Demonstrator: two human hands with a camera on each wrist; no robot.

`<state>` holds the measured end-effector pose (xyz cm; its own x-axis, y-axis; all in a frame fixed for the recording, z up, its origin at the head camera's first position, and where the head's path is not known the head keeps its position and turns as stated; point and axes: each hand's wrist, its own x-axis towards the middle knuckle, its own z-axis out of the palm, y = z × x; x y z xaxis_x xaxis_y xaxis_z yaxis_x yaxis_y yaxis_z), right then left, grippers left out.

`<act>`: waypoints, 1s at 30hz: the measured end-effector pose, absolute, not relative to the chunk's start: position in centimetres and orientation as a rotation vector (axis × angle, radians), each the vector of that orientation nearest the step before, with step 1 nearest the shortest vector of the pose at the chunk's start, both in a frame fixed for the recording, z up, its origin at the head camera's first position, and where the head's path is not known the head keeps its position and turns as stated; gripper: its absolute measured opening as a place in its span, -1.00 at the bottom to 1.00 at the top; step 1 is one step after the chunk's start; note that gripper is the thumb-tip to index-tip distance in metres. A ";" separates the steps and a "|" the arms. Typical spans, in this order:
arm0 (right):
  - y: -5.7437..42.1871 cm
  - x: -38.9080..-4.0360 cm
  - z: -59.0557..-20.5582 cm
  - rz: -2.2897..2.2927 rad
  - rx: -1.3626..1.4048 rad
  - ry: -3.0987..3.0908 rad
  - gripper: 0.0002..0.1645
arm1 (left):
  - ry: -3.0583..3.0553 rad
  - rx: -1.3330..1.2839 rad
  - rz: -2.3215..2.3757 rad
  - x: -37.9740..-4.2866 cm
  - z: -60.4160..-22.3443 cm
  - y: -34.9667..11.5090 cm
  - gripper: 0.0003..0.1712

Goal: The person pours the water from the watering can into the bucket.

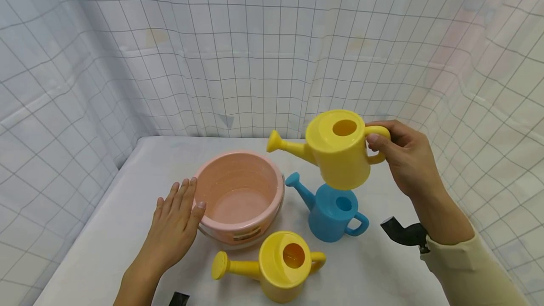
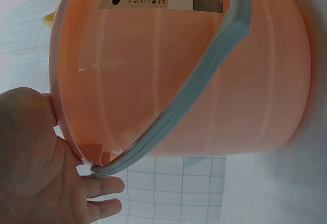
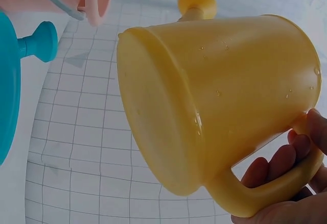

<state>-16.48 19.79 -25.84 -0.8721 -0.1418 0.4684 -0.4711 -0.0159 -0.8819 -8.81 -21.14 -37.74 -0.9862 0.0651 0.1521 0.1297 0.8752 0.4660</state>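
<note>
By its handle, my right hand holds a yellow watering can up off the table, its spout pointing left toward the pink bucket. Drops of water cling to the side of this can in the right wrist view. My left hand rests with straight fingers against the bucket's left rim, beside the grey bail handle. Below the raised can stands a blue watering can. A second yellow watering can stands in front of the bucket, with liquid visible through its opening.
A white-covered table bears the bucket and the two standing cans. White grid-patterned curtains close in the back and both sides. A black strap shows at the right wrist.
</note>
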 end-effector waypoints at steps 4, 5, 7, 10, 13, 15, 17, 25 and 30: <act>19.9 -16.7 -26.2 2.000 0.672 -1.977 -0.76 | -2.914 -0.151 -0.744 -8.8 -37.8 -21.2 -0.29; 20.0 -16.7 -26.2 2.006 0.682 -1.965 -0.76 | -2.914 -0.152 -0.741 -8.9 -37.8 -21.2 -0.29; 20.1 -16.7 -26.4 2.016 0.696 -1.945 -0.77 | -2.912 -0.152 -0.739 -8.9 -37.8 -21.2 -0.29; 20.2 -16.8 -26.8 2.033 0.698 -1.921 -0.77 | -2.914 -0.152 -0.734 -8.9 -37.8 -21.2 -0.29; 20.4 -17.0 -27.2 2.055 0.680 -1.906 -0.76 | -2.916 -0.154 -0.741 -8.8 -37.8 -21.2 -0.29; 20.5 -17.1 -27.6 2.060 0.659 -1.904 -0.76 | -2.915 -0.155 -0.740 -8.8 -37.8 -21.2 -0.29; 20.6 -17.2 -27.9 2.055 0.646 -1.905 -0.77 | -2.913 -0.156 -0.739 -8.8 -37.7 -21.2 -0.29; 20.9 -17.6 -28.7 2.013 0.555 -1.940 -0.76 | -2.901 -0.153 -0.740 -8.7 -37.8 -21.1 -0.29; 21.1 -17.9 -29.1 2.018 0.508 -1.930 -0.75 | -2.894 -0.149 -0.736 -8.7 -37.7 -21.1 -0.29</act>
<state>-17.89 21.05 -29.07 -0.8915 -0.0255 0.4522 -0.4506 -0.0508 -0.8913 -8.74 -21.13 -37.71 -0.9836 0.0590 0.1707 0.1334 0.8745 0.4664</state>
